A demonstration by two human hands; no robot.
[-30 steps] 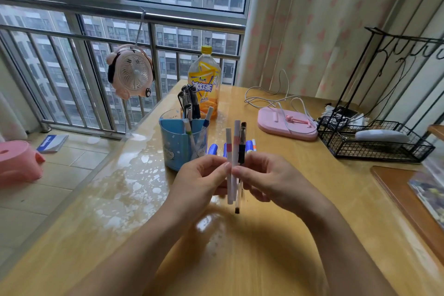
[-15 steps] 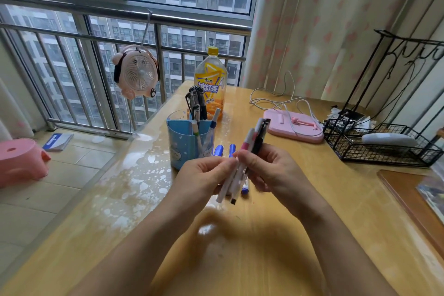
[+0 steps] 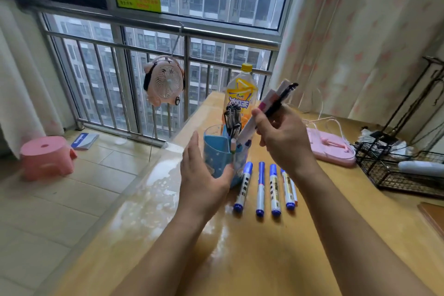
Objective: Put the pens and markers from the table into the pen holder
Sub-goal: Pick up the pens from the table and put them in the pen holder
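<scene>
A blue pen holder (image 3: 217, 151) stands on the wooden table (image 3: 264, 255) with several dark pens upright in its far side. My right hand (image 3: 283, 142) grips a bundle of pens (image 3: 269, 108), tilted, with the lower ends over the holder's right side. My left hand (image 3: 204, 175) is wrapped against the holder's near left wall. Several blue-capped white markers (image 3: 265, 187) lie side by side on the table just right of the holder, under my right wrist.
An orange drink bottle (image 3: 241, 94) stands behind the holder. A pink phone stand (image 3: 334, 149) with white cables and a black wire basket (image 3: 396, 170) sit to the right. A pink fan (image 3: 164, 80) hangs on the window rail. The table's left edge drops to the tiled floor.
My right hand has lifted the bundle of pens up and over the holder. My left hand has let go of the bundle and moved to the holder's side. The markers on the table are now uncovered.
</scene>
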